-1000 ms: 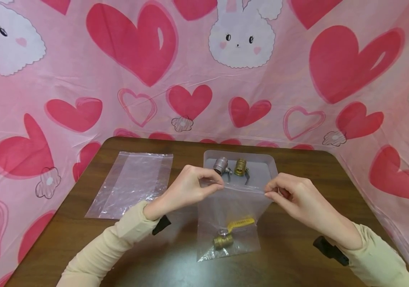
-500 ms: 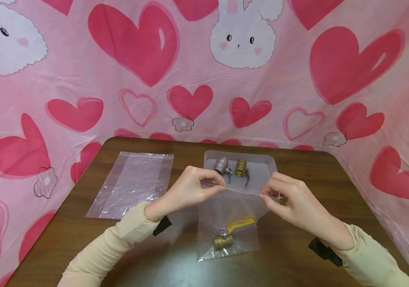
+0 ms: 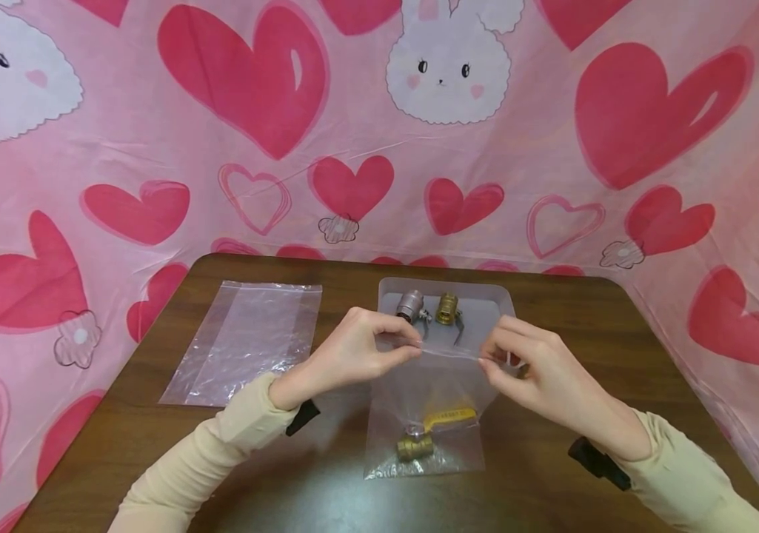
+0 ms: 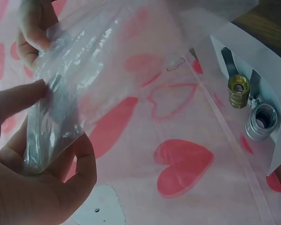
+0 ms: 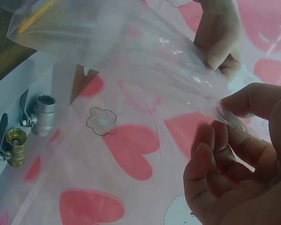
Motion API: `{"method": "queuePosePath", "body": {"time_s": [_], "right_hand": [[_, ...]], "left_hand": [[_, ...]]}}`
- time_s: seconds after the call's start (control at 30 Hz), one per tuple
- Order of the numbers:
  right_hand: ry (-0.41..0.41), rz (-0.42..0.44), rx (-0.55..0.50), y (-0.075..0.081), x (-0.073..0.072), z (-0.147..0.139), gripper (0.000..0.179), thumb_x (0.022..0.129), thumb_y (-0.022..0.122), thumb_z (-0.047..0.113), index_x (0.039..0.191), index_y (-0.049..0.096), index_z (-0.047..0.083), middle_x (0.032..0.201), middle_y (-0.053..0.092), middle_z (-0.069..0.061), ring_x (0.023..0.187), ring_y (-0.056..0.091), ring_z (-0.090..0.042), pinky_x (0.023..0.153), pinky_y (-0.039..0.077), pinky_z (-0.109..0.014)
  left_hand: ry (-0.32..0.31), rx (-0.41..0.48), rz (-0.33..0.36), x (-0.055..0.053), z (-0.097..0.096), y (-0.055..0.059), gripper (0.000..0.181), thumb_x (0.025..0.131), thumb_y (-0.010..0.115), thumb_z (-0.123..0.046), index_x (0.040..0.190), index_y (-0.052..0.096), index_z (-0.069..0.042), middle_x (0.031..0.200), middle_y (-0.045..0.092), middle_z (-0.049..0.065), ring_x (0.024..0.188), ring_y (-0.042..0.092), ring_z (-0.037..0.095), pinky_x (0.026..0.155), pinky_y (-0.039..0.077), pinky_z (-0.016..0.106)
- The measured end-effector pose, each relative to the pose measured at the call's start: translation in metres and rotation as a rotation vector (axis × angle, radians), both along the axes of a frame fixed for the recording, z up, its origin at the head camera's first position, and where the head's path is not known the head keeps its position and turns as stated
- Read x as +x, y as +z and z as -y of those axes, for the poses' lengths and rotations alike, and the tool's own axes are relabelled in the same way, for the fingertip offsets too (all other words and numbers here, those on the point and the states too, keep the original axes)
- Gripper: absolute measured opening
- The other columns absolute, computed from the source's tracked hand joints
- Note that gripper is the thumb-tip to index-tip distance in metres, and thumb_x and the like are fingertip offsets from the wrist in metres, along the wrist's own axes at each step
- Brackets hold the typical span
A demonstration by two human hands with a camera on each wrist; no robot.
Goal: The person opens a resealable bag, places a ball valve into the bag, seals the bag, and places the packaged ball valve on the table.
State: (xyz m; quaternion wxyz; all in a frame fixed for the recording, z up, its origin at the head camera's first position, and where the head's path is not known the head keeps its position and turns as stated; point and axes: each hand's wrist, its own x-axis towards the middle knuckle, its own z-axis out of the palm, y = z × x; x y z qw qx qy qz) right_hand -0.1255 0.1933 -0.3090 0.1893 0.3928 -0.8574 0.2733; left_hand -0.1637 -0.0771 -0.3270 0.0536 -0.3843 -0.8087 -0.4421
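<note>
Between my hands hangs a clear zip bag (image 3: 429,385) holding a brass ball valve (image 3: 415,447) with a yellow lever. My left hand (image 3: 367,346) pinches the bag's top edge near its left end, thumb against fingers. At the right end my right hand (image 3: 542,364) pinches the same edge between thumb and forefinger. The valve lies low in the bag, near its bottom edge. In both wrist views the bag's film stretches from one hand to the other; I cannot tell whether its zip is sealed.
Behind the bag stands a pale plastic tray (image 3: 495,295) with a silver valve (image 3: 410,304) and a brass valve (image 3: 446,308) in it. Flat clear bags (image 3: 252,337) lie on the brown table (image 3: 539,488) at the left. A pink heart-patterned cloth (image 3: 366,96) hangs around the table.
My right hand has shifted slightly left along the bag's top edge, closer to my left hand. The left hand has hardly moved, and the bag's lower edge has risen a little.
</note>
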Motion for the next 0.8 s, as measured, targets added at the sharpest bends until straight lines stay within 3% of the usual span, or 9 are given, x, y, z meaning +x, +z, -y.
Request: {"method": "queuePosePath", "body": {"time_s": [0.37,0.6,0.8], "right_hand": [[-0.009,0.014,-0.034,-0.0035,-0.0011,0.0061,0.027,0.076,0.082,0.002,0.086,0.069,0.022,0.077,0.053,0.017,0.066,0.044,0.006,0.054,0.037,-0.007],[-0.001,0.036,-0.03,-0.0004,-0.0005,0.0081,0.023,0.079,0.074,0.001,0.082,0.066,0.022,0.076,0.051,0.015,0.067,0.044,0.003,0.056,0.036,-0.008],[-0.007,0.061,-0.027,0.0022,0.0005,0.0093,0.024,0.081,0.071,0.001,0.082,0.064,0.024,0.077,0.051,0.015,0.069,0.044,0.002,0.058,0.036,-0.008]], "left_hand": [[0.003,0.028,-0.014,-0.0011,-0.0013,-0.001,0.004,0.088,0.074,-0.015,0.087,0.076,-0.011,0.084,0.076,-0.003,0.081,0.07,0.0,0.077,0.056,0.017],[-0.006,0.026,-0.022,-0.0023,-0.0034,-0.0012,0.002,0.087,0.075,-0.012,0.087,0.074,-0.01,0.086,0.075,-0.001,0.085,0.072,0.004,0.082,0.056,0.017],[-0.007,0.007,-0.043,-0.0026,-0.0055,0.0009,0.004,0.085,0.078,-0.016,0.088,0.076,-0.014,0.083,0.075,-0.005,0.075,0.066,-0.004,0.072,0.056,0.021]]}}
